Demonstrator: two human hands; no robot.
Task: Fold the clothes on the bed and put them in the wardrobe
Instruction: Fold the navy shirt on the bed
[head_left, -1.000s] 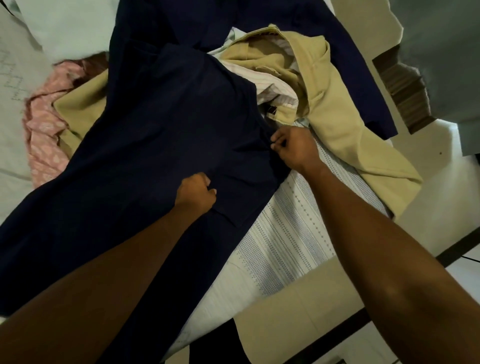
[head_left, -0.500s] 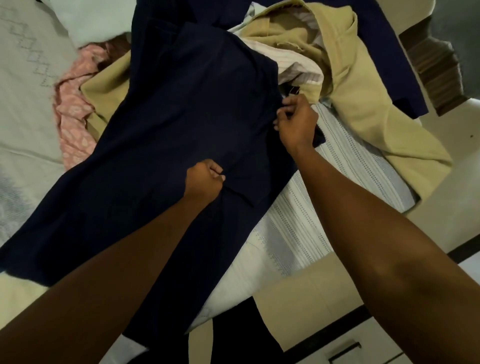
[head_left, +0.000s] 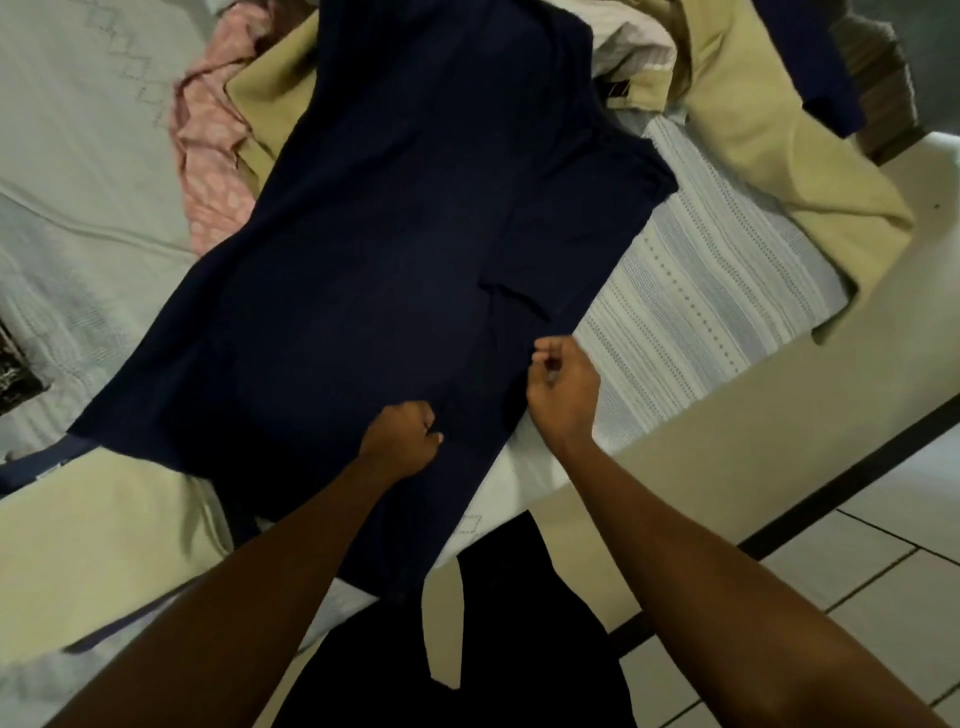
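A dark navy garment lies spread lengthwise across the bed, its near end hanging over the bed's edge. My left hand grips a bunch of its fabric near the lower middle. My right hand pinches the garment's right edge a little further right. Beyond it lie a tan garment, a pink patterned cloth and a pale striped shirt in a heap.
The bed carries a white striped cover and a pale embroidered sheet. A cream bed frame runs along the right, with tiled floor beside it. Another navy cloth lies at the top right.
My right hand came down the garment's right edge toward me, from near the heap to close beside my left hand. The navy garment now lies flatter and further out over the bed.
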